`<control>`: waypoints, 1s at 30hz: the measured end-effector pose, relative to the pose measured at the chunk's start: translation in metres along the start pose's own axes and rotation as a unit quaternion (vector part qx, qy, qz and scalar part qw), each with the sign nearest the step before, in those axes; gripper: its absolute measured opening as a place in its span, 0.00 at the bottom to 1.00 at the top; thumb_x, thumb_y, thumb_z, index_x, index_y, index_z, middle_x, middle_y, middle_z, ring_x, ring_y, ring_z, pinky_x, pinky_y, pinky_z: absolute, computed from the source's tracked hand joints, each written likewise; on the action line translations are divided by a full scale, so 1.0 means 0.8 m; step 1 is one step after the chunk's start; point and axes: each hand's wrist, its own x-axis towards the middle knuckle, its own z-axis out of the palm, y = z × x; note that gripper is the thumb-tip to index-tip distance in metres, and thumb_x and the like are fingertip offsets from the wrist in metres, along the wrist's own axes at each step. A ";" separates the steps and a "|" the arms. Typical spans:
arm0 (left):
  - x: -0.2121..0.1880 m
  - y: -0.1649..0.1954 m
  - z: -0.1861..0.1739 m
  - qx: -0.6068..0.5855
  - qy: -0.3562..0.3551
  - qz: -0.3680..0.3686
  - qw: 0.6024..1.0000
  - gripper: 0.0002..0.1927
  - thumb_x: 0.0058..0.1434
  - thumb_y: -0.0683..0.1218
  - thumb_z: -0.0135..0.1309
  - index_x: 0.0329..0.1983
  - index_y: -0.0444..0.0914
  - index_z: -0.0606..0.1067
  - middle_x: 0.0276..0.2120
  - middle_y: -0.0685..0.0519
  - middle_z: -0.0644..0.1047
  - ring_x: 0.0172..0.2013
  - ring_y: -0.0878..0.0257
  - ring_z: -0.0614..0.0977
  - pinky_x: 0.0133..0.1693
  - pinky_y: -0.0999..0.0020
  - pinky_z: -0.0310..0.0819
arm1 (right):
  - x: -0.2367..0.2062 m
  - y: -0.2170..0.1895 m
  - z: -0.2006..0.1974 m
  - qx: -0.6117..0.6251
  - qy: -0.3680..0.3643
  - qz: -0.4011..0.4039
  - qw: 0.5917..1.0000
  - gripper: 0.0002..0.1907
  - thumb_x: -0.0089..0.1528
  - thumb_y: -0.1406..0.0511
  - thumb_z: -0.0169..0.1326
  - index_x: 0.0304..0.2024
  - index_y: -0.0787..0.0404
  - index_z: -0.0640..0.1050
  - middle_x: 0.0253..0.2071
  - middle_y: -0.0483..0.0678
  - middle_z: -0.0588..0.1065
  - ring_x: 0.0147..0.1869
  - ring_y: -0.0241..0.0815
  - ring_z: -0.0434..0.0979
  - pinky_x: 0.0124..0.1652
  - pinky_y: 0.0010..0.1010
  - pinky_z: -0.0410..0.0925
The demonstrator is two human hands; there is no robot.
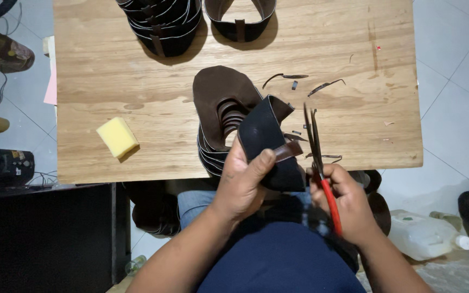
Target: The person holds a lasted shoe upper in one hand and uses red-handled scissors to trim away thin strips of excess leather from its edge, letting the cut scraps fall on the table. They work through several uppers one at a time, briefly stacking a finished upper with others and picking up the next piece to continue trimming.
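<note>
My left hand [242, 182] grips a dark leather shoe upper piece [264, 135] with a brown strap under the thumb, held over the table's front edge. My right hand [346, 201] holds red-handled scissors [316, 146], blades pointing away and slightly apart, just right of the held piece. Beneath and behind the held piece lies a stack of brown shoe uppers [221, 106] on the wooden table [137, 70].
A yellow sponge [116, 137] lies at the table's left front. Two more stacks of dark uppers [161, 24] [240, 19] sit at the far edge. Thin leather trimmings [299, 81] are scattered right of centre. A white plastic jug [422, 236] is on the floor at right.
</note>
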 end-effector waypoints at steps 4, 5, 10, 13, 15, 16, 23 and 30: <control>0.005 0.012 0.006 0.063 0.014 0.026 0.998 0.19 0.70 0.40 0.56 0.62 0.31 0.68 0.49 0.48 0.77 0.49 0.62 0.80 0.54 0.64 0.77 | -0.009 -0.030 -0.007 -0.110 -0.082 -0.072 0.988 0.27 0.55 0.66 0.61 0.57 0.61 0.70 0.41 0.44 0.73 0.45 0.34 0.73 0.48 0.27 0.67; 0.005 0.013 0.008 0.075 0.020 0.028 0.997 0.19 0.70 0.40 0.56 0.61 0.31 0.68 0.49 0.48 0.78 0.49 0.62 0.80 0.53 0.65 0.78 | -0.010 -0.034 -0.006 -0.122 -0.088 -0.088 0.985 0.28 0.56 0.66 0.62 0.57 0.62 0.70 0.43 0.43 0.73 0.47 0.34 0.73 0.50 0.27 0.67; 0.001 0.010 0.016 0.143 0.047 0.019 0.988 0.19 0.66 0.40 0.56 0.59 0.33 0.68 0.47 0.50 0.78 0.47 0.65 0.81 0.51 0.68 0.79 | -0.010 -0.024 -0.003 -0.050 -0.084 -0.018 0.995 0.24 0.56 0.65 0.64 0.54 0.61 0.73 0.37 0.42 0.71 0.41 0.33 0.71 0.43 0.27 0.69; 0.001 0.009 0.016 0.148 0.044 0.025 0.988 0.19 0.67 0.39 0.56 0.60 0.32 0.68 0.47 0.50 0.78 0.47 0.65 0.80 0.51 0.68 0.79 | -0.011 -0.007 -0.007 -0.033 -0.067 0.008 0.997 0.20 0.56 0.66 0.64 0.50 0.62 0.76 0.34 0.41 0.72 0.36 0.31 0.70 0.38 0.25 0.69; 0.002 0.009 0.015 0.143 0.038 0.029 0.989 0.19 0.68 0.39 0.56 0.60 0.31 0.69 0.48 0.50 0.77 0.47 0.65 0.80 0.51 0.69 0.78 | -0.013 0.002 -0.010 -0.020 -0.061 0.018 0.998 0.20 0.56 0.68 0.64 0.50 0.62 0.77 0.32 0.40 0.72 0.34 0.30 0.69 0.36 0.24 0.67; 0.002 0.009 0.015 0.122 0.044 0.016 0.991 0.19 0.67 0.39 0.56 0.60 0.32 0.68 0.47 0.50 0.77 0.47 0.64 0.80 0.51 0.68 0.79 | -0.014 0.005 -0.010 -0.035 -0.045 0.011 0.998 0.18 0.56 0.68 0.65 0.47 0.63 0.77 0.31 0.41 0.73 0.33 0.30 0.71 0.34 0.24 0.68; -0.002 0.009 0.007 -0.015 -0.030 -0.066 0.997 0.31 0.63 0.42 0.59 0.68 0.34 0.64 0.55 0.51 0.76 0.56 0.63 0.77 0.60 0.67 0.73 | -0.023 -0.024 -0.002 0.043 0.061 -0.075 0.994 0.24 0.56 0.71 0.65 0.53 0.64 0.73 0.33 0.45 0.75 0.34 0.29 0.75 0.34 0.21 0.70; -0.005 -0.010 -0.005 0.217 -0.038 -0.052 0.974 0.35 0.63 0.44 0.61 0.71 0.35 0.62 0.51 0.49 0.74 0.50 0.63 0.76 0.53 0.65 0.74 | 0.005 -0.098 0.013 -0.104 0.195 -0.168 0.961 0.22 0.59 0.69 0.65 0.51 0.69 0.70 0.43 0.49 0.79 0.42 0.32 0.80 0.38 0.25 0.74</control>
